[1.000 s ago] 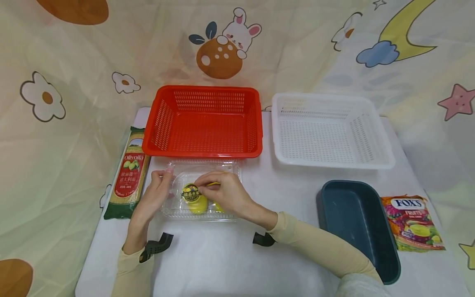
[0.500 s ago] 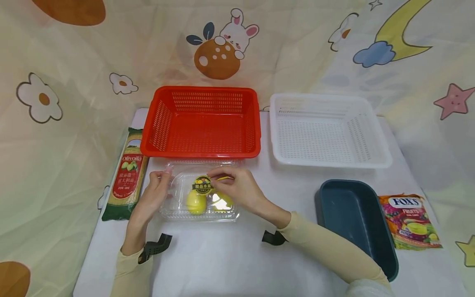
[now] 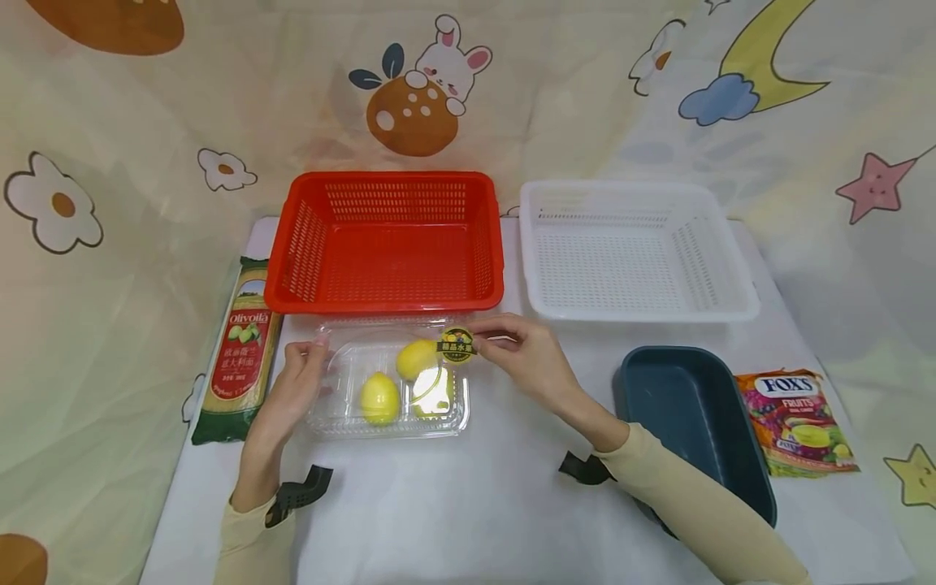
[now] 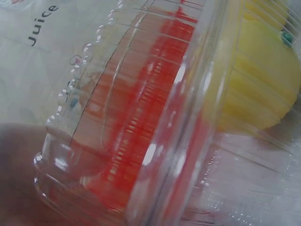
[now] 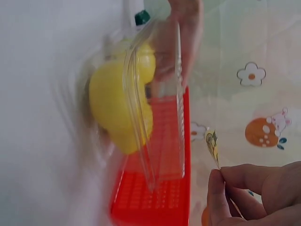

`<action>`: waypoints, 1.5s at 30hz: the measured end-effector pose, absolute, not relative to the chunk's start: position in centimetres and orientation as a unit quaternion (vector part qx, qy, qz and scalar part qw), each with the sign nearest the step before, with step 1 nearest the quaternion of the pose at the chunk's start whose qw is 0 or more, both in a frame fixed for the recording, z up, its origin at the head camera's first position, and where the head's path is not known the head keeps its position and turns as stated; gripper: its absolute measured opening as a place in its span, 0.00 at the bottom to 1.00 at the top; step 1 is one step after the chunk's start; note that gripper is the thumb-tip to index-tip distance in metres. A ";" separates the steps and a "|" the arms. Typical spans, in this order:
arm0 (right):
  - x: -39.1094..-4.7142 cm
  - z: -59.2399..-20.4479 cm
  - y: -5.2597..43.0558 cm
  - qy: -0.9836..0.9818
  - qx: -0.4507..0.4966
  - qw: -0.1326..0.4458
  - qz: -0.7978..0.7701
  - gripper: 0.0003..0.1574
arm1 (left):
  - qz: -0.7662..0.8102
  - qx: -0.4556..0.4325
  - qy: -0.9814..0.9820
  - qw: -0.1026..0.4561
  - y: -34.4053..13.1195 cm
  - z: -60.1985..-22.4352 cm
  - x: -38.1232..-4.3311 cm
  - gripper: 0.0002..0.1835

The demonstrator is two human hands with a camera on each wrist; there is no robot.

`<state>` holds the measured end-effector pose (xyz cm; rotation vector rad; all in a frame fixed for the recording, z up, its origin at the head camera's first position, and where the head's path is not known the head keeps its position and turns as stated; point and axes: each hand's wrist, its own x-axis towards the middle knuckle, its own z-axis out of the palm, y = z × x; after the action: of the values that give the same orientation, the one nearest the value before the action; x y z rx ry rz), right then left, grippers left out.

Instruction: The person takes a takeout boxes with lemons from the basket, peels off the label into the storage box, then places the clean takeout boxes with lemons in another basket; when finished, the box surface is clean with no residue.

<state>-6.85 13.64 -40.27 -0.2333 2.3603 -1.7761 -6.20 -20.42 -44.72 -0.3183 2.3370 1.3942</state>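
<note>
A clear plastic clamshell box (image 3: pixel 344 414) lies in front of the red basket, with yellow lemons (image 3: pixel 379 398) inside. My left hand (image 3: pixel 296 382) grips the box's left edge. In the left wrist view the clear plastic wall (image 4: pixel 155 155) fills the middle, with a blurred lemon (image 4: pixel 258 75) beyond it. My right hand (image 3: pixel 530 361) pinches a round black and yellow sticker (image 3: pixel 457 345) between thumb and fingers, above the box's right end. Seen from the right wrist, the sticker (image 5: pixel 212 146) is edge-on and apart from the box (image 5: pixel 181 141).
Behind the box stands a red basket (image 3: pixel 387 305), with a white basket (image 3: pixel 636 313) to its right. A spaghetti packet (image 3: pixel 237 349) lies left. On the right are a dark blue tub (image 3: pixel 687 406) and a FOX'S candy bag (image 3: pixel 797 422). A printed cloth backdrop hangs behind.
My right hand has moved right, carrying the sticker from above the box's middle to its right end. The lemons now show uncovered. My left hand keeps its hold on the box.
</note>
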 end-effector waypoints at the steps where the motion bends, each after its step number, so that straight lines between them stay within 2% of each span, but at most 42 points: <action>1: -6.8 -40.2 14.1 0.798 -0.072 0.088 -0.592 0.15 | 0.498 -0.114 0.836 0.200 -20.4 -44.7 -6.2 0.39; 21: -6.2 -39.7 23.1 0.832 0.030 0.008 -0.553 0.19 | 0.495 -0.110 0.838 0.200 -20.4 -44.6 -6.2 0.39; 30: -4.9 -39.6 26.4 0.837 0.085 -0.007 -0.540 0.24 | 0.496 -0.108 0.838 0.199 -20.4 -44.7 -6.2 0.41; 45: -2.7 -39.9 31.3 0.831 0.143 -0.063 -0.533 0.25 | 0.501 -0.105 0.837 0.194 -20.4 -44.7 -6.1 0.41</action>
<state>-2.68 31.28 -39.92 0.4687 2.7218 -1.7463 -6.10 -20.40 -44.69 -0.2946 2.3469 1.4039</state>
